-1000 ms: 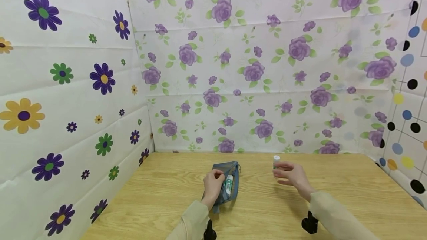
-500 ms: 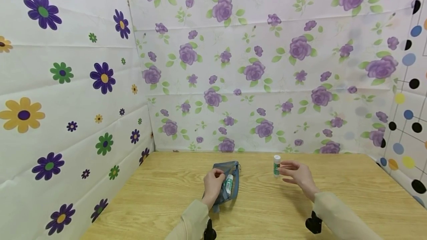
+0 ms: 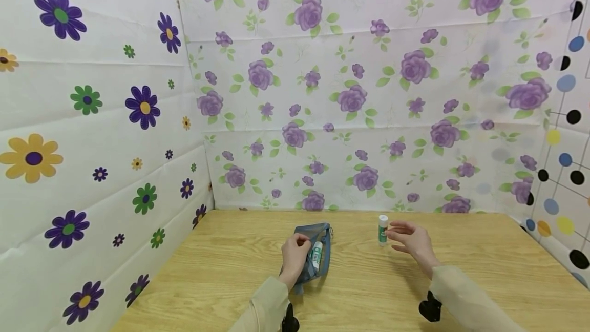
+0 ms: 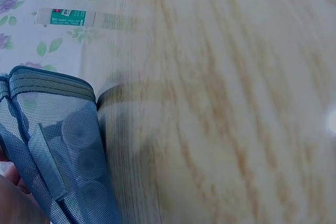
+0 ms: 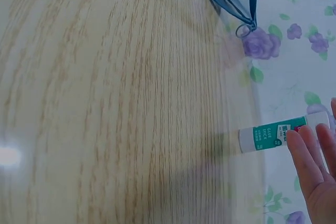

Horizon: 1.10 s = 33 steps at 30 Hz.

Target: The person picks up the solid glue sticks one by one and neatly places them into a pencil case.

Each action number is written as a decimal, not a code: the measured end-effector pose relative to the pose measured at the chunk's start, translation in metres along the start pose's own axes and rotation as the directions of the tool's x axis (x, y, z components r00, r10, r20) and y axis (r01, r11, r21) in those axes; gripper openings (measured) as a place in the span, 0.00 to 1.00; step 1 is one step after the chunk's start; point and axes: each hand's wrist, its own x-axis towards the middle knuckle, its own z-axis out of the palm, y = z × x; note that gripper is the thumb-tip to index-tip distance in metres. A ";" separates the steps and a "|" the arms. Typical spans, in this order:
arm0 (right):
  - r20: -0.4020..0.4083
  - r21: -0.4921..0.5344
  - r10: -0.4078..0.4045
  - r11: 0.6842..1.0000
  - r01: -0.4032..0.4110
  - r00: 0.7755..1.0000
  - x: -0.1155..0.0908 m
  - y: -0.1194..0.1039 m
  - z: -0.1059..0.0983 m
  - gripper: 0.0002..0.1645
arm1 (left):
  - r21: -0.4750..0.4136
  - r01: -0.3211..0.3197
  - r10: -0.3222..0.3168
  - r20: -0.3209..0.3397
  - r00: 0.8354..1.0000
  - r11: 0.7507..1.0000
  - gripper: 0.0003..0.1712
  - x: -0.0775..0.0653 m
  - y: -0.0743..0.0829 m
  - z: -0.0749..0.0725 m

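Note:
A blue mesh zip pouch (image 3: 324,257) lies left of centre on the table, its mouth gaping. My left hand (image 3: 293,256) grips the pouch's near left edge, thumb and fingers pinched together on the mesh. Inside the opening shows a white and green glue stick (image 3: 316,255); through the mesh in the left wrist view, several round ends (image 4: 86,163) show faintly. A second glue stick (image 3: 383,230) stands upright on the table farther right. Beside it is my right hand (image 3: 412,242), fingers extended and spread, fingertips right at its label; "GLUE STICK" reads on it in the right wrist view.
The wood-grain table (image 3: 221,270) ends at a back wall covered in purple-rose cloth (image 3: 322,168). Flowered cloth (image 3: 92,193) hangs along the left side, and dotted cloth (image 3: 567,193) along the right. A small ring (image 5: 242,31) hangs at the pouch's far corner.
My right hand, which overlapped the standing glue stick, has drawn back to the right and uncovered it. My left hand and the pouch have stayed in place.

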 end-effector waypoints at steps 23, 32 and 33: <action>-0.199 -0.186 -0.131 0.978 0.094 0.971 0.037 0.059 -0.007 0.36 | 0.011 0.010 -0.010 -0.002 1.000 1.000 0.03 0.001 -0.001 0.001; -0.190 -0.189 -0.165 0.973 0.129 0.968 0.019 0.024 0.009 0.32 | 0.013 0.010 -0.010 0.004 1.000 1.000 0.03 0.001 -0.003 0.002; -0.188 -0.188 -0.163 0.974 0.128 0.969 0.016 0.017 0.012 0.32 | 0.013 0.009 -0.009 0.004 1.000 1.000 0.03 0.001 -0.003 0.002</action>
